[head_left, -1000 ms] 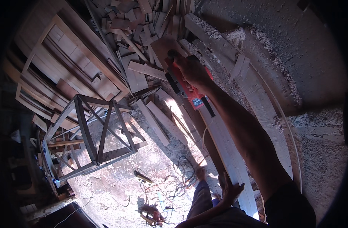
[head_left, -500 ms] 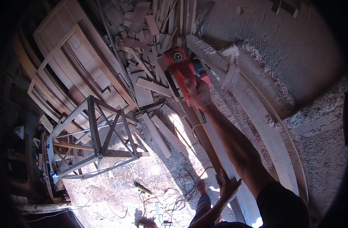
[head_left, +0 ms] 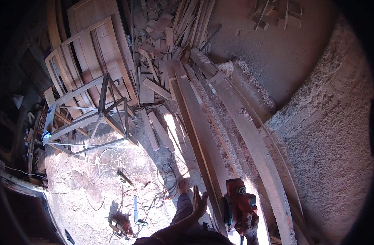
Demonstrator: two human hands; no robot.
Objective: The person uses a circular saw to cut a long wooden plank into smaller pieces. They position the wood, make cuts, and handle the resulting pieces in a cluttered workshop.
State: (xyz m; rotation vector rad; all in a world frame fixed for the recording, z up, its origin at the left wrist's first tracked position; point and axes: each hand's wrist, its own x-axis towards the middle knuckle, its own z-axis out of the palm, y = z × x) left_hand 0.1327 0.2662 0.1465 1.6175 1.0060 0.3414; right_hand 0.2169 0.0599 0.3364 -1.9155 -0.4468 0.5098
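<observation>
A red electric hand planer (head_left: 235, 201) sits at the near end of a long wooden board (head_left: 205, 130), close to my body. My right hand (head_left: 251, 229), partly in shadow, is closed around the planer's grip. My left hand (head_left: 200, 203) is beside the board's left edge with fingers stretched out, holding nothing; whether the palm touches the wood I cannot tell. The board runs away from me toward a pile of wood offcuts (head_left: 156, 34).
A curved plank (head_left: 252, 143) and heaped shavings (head_left: 321, 163) lie to the right. On the left stand a wooden frame (head_left: 100, 110) and leaning door panels (head_left: 93, 53). Cables (head_left: 164, 188), a blue-edged square (head_left: 136, 210) and a reddish tool (head_left: 121, 224) are on the floor.
My right hand has drawn the planer back along the board, from its far end to the near end. My left hand remains by the board's edge. The view has shifted.
</observation>
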